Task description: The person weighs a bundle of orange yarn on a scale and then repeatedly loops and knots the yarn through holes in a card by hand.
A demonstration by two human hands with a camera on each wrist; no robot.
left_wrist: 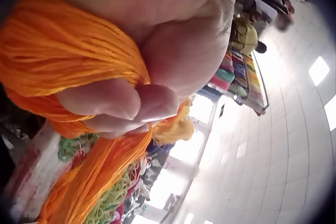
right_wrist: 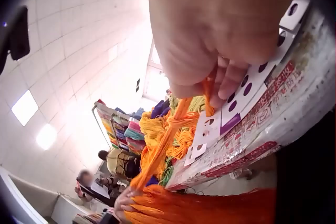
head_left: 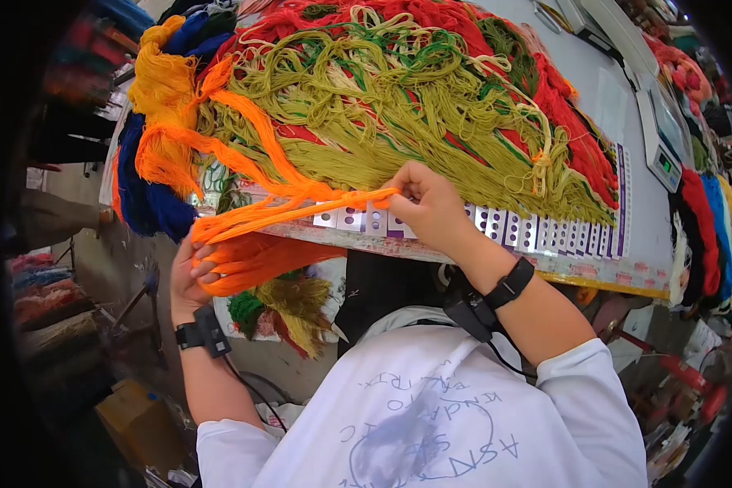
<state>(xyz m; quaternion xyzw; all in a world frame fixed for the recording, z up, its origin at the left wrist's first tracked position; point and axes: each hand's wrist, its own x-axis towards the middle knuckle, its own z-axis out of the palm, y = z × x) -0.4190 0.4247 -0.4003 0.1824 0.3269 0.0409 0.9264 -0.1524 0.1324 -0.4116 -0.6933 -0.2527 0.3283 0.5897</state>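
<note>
An orange skein of yarn (head_left: 276, 213) stretches between both hands, above the table's front edge. My left hand (head_left: 190, 272) curls its fingers round the thick bundle, and loose strands hang below it. In the left wrist view the yarn (left_wrist: 68, 50) wraps across the palm under bent fingers. With thumb and fingers my right hand (head_left: 428, 205) pinches the narrow end of the strands. The right wrist view shows a loop of the yarn (right_wrist: 209, 95) coming out under those fingers. More orange yarn (head_left: 260, 130) runs back from the skein over the pile.
A large heap of olive-green yarn (head_left: 366, 122) with red and cream strands covers the table. White cards with punched holes (head_left: 504, 226) line its front edge. Yellow-orange yarn (head_left: 161, 73) and blue yarn (head_left: 150, 179) hang at the left. A digital scale (head_left: 663, 138) stands at the right.
</note>
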